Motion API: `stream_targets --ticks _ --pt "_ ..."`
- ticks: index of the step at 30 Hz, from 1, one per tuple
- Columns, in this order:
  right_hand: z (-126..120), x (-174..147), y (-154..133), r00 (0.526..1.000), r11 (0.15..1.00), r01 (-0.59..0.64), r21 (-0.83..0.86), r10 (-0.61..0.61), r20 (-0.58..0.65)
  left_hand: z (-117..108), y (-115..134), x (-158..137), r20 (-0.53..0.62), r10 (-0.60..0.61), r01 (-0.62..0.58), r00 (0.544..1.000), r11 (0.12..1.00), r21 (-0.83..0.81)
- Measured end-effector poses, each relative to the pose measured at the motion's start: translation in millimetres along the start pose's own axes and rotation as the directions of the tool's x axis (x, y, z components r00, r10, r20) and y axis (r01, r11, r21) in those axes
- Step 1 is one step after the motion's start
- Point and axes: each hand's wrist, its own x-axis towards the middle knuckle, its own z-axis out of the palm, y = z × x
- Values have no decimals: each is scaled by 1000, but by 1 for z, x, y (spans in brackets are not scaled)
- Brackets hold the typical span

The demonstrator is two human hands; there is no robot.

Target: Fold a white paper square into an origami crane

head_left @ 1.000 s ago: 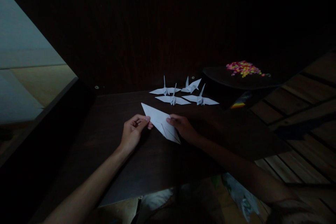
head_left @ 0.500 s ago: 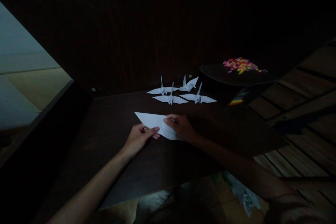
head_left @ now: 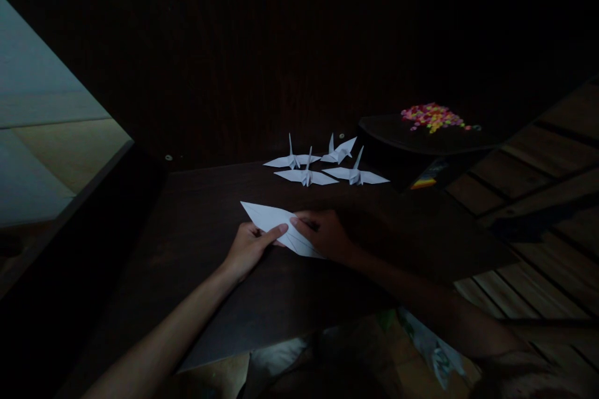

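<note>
Both my hands hold a folded sheet of white origami paper (head_left: 270,217), diamond-shaped with crease lines, over the dark tabletop (head_left: 206,212). My left hand (head_left: 249,248) grips its near left edge, thumb on top and fingers underneath. Closed on the right part is my right hand (head_left: 327,234), its thumb pressing the upper face close to the left thumb. The paper's right end is partly hidden by this hand. Beyond the hands stand several white paper cranes (head_left: 307,177) with spread wings and raised necks.
A small pile of colourful bits (head_left: 433,117) lies on a dark rounded shelf (head_left: 397,137) at the back right. A dark panel rises behind the cranes. Wooden slats (head_left: 552,262) show at the right, and a plastic bag (head_left: 440,349) is below the table's front edge.
The folded paper has tilted, its right end now lower and nearer to me. My right hand has shifted slightly down with it, and the thumbs are closer together.
</note>
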Motion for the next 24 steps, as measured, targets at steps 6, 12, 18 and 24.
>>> stream_targets --ticks 6,12,18,24 --pt "-1 -3 1 997 997 71 -3 -71 24 -3 1 -2 -39 56 -53 998 995 79" --pt "-7 5 -1 986 951 -157 265 138 89 -4 2 -3 -24 130 -125 991 980 157" --pt "-4 8 2 944 859 -330 391 303 131 -5 5 -5 -5 165 -160 986 964 212" --pt "-8 7 -1 947 831 -319 455 265 180 -5 7 -6 -12 177 -169 984 956 238"
